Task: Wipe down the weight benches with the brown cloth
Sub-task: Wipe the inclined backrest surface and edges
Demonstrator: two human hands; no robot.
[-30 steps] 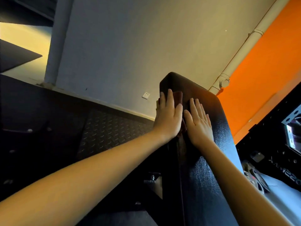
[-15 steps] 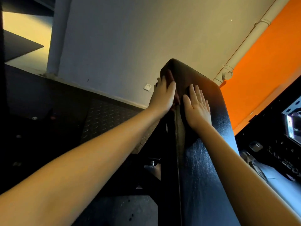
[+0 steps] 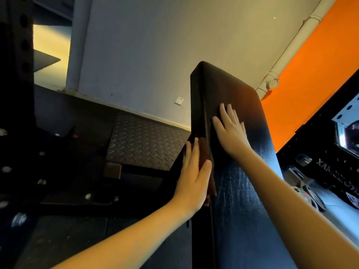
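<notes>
A black padded weight bench (image 3: 242, 200) runs away from me up the middle right of the view. The brown cloth (image 3: 263, 152) shows as a dark red-brown strip against the bench's left side edge. My left hand (image 3: 194, 177) presses the cloth flat against that edge with straight fingers. Most of the cloth is hidden under this hand. My right hand (image 3: 231, 133) lies flat on the bench's top surface, fingers spread, a little farther along than the left hand.
A dark steel rack post (image 3: 17, 94) with holes stands at the far left. Checkered rubber flooring (image 3: 143, 142) lies left of the bench. More gym equipment (image 3: 330, 171) sits at the right under an orange wall (image 3: 310, 78). A grey wall with a socket (image 3: 179, 100) stands beyond.
My left hand has slid the cloth back toward me along the bench's left edge, away from the far end. My right hand stays flat on the top.
</notes>
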